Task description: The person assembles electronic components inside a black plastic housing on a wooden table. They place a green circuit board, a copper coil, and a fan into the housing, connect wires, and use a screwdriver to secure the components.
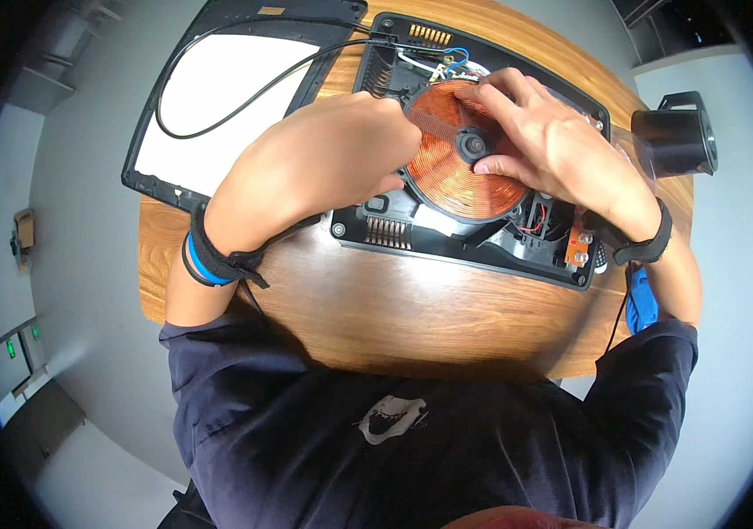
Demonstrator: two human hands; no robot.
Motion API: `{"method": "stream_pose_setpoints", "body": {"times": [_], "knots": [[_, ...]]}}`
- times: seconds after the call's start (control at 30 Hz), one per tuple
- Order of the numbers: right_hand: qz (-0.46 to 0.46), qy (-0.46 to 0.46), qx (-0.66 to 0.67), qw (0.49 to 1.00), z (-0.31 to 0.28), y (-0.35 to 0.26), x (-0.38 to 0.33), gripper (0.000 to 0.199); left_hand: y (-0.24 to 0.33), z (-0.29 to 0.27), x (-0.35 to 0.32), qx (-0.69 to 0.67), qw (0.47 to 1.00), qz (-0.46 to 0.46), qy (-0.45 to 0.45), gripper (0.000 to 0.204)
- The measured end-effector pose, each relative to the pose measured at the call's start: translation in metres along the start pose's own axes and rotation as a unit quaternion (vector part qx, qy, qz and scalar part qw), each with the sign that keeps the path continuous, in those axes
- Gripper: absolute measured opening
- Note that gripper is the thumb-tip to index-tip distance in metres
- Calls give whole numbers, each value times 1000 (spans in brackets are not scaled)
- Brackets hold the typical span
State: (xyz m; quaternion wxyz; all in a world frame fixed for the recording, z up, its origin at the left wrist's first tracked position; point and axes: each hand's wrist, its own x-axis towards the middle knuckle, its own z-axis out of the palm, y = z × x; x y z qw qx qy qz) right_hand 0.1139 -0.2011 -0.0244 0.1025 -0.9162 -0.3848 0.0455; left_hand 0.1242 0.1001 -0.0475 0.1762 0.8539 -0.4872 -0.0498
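Observation:
A round copper coil (pixel 447 181) with a dark hub at its middle lies in the open black housing of an induction cooker (pixel 473 251). My left hand (pixel 337 145) is closed in a fist at the coil's left rim; its fingertips are turned down and mostly hidden, so what they hold cannot be made out. Across the coil's right half lies my right hand (pixel 539 132), gripping it. Its fingers bend over the far side, and its thumb rests on the windings near the hub. Blue and white wires (pixel 456 62) run beyond the coil's far edge.
Left of the housing, the cooker's black-framed top panel (pixel 222 75) lies with its pale face up. A black cord (pixel 160 101) loops across it. A black kettle or jug (pixel 680 132) stands at the right on the wooden table (pixel 394 313). Something blue (pixel 641 300) lies by my right forearm.

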Motion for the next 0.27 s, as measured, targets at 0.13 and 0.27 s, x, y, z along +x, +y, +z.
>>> {"method": "stream_pose_setpoints", "body": {"times": [0.13, 0.27], "knots": [[-2, 13, 23, 1000, 7, 1, -1, 73, 1, -1, 3, -1, 1000, 3, -5, 27], [25, -42, 34, 998, 3, 2, 1, 75, 4, -5, 4, -1, 999, -7, -32, 26]]}}
